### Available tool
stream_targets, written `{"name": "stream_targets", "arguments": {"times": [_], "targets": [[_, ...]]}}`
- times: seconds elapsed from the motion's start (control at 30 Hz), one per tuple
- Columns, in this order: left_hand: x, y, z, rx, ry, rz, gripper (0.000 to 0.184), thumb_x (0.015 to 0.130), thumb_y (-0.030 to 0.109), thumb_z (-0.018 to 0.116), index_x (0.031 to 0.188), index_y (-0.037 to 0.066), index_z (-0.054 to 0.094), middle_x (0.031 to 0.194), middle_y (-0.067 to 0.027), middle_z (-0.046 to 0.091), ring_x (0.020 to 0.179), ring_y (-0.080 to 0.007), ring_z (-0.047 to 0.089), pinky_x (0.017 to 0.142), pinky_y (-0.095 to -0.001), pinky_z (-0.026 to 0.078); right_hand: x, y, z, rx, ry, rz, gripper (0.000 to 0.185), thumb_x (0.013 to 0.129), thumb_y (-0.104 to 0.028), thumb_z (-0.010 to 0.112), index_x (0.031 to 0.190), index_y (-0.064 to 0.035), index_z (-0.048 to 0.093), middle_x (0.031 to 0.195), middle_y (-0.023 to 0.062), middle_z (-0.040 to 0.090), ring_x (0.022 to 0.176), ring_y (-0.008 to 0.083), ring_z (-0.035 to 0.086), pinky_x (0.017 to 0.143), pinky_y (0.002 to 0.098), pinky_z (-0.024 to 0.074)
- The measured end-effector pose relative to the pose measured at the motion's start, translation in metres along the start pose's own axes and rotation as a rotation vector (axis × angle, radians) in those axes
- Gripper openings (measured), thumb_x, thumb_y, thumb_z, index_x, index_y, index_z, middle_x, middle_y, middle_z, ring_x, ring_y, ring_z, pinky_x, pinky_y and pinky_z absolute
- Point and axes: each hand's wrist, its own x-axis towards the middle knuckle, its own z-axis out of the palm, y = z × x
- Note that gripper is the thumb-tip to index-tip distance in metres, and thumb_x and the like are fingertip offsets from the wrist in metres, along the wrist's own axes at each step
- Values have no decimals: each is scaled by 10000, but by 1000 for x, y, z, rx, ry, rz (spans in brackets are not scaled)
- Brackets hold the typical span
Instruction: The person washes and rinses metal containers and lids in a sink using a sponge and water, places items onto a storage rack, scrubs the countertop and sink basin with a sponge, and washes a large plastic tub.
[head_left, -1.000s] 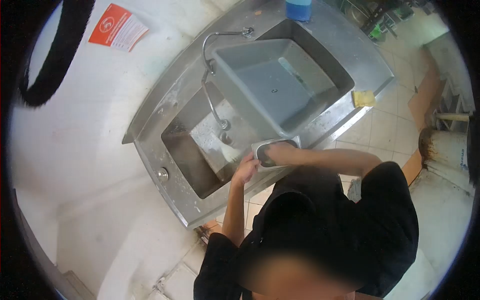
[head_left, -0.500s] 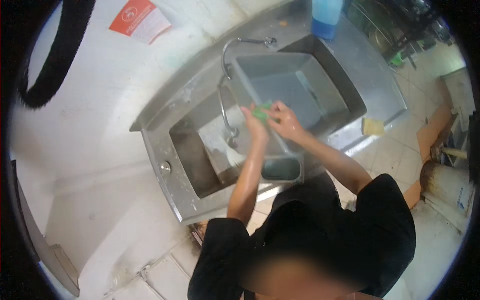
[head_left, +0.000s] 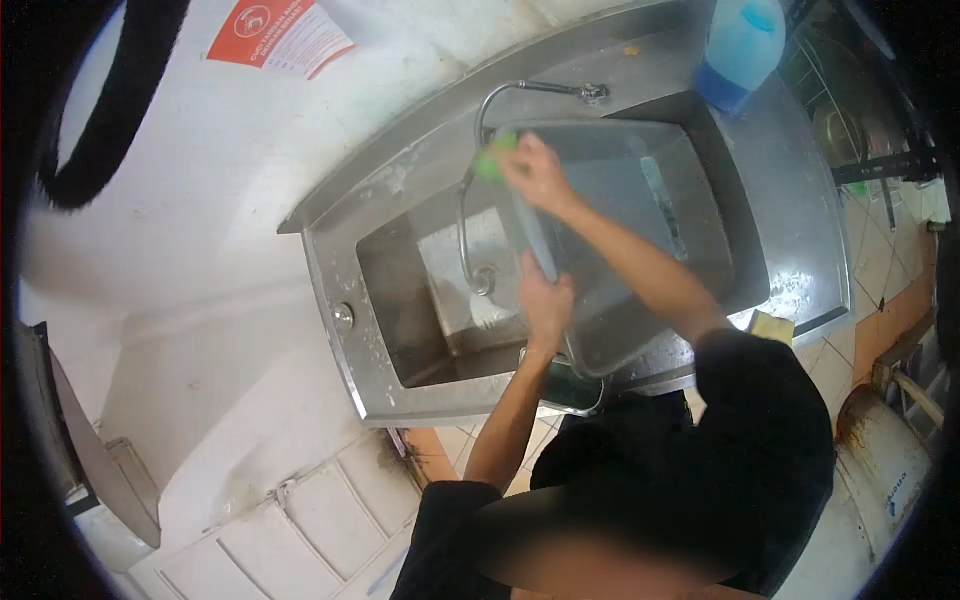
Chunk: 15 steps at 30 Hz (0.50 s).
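Note:
My right hand holds a green scrubbing pad, blurred by motion, at the far left corner of a grey plastic tub. The tub sits in the right basin of a steel sink. Nearer to me, my left hand grips the tub's left rim. A small metal container is on the sink's front edge, partly hidden by my left forearm and the tub. Beside the right hand, a curved faucet reaches over the left basin.
The left basin has a steel drain knob beside it. A blue bottle stands at the back right, and a yellow sponge lies on the front right edge. A red and white sign is on the wall.
Both hands have left the metal container. They came together around the green pad, then parted: the right moved to the tub's far corner with it, the left to the rim.

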Motion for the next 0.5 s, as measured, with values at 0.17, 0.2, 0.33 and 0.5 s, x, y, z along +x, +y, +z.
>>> {"name": "stream_targets", "arguments": {"times": [0.17, 0.2, 0.33, 0.5], "targets": [[12, 2, 3, 38, 29, -49, 511, 727, 16, 611, 1211, -22, 453, 1055, -270, 611, 977, -411, 616, 851, -427, 469, 29, 94, 2, -305, 542, 171, 244, 889, -263, 578, 932, -74, 727, 742, 190, 560, 721, 357, 544, 667, 465, 451], [9, 16, 2, 42, 40, -78, 516, 710, 1, 606, 1204, -26, 459, 1036, -257, 615, 967, -396, 615, 861, -409, 466, 24, 101, -10, -377, 574, 266, 259, 897, -268, 563, 911, -65, 724, 738, 194, 566, 724, 364, 545, 669, 476, 448], [4, 16, 3, 178, 51, -87, 582, 698, -17, 594, 1258, -34, 434, 1049, -254, 614, 989, -383, 610, 907, -403, 452, 39, 55, 7, -324, 530, -127, 105, 801, -156, 616, 706, -116, 634, 689, 117, 541, 681, 334, 527, 583, 457, 374], [8, 8, 3, 148, 22, -84, 641, 724, 54, 617, 1315, -37, 388, 956, -252, 647, 897, -363, 656, 814, -411, 496, 38, 97, -7, -410, 515, -157, 84, 806, -221, 678, 811, -137, 680, 748, 89, 517, 722, 310, 505, 630, 430, 385]]}}
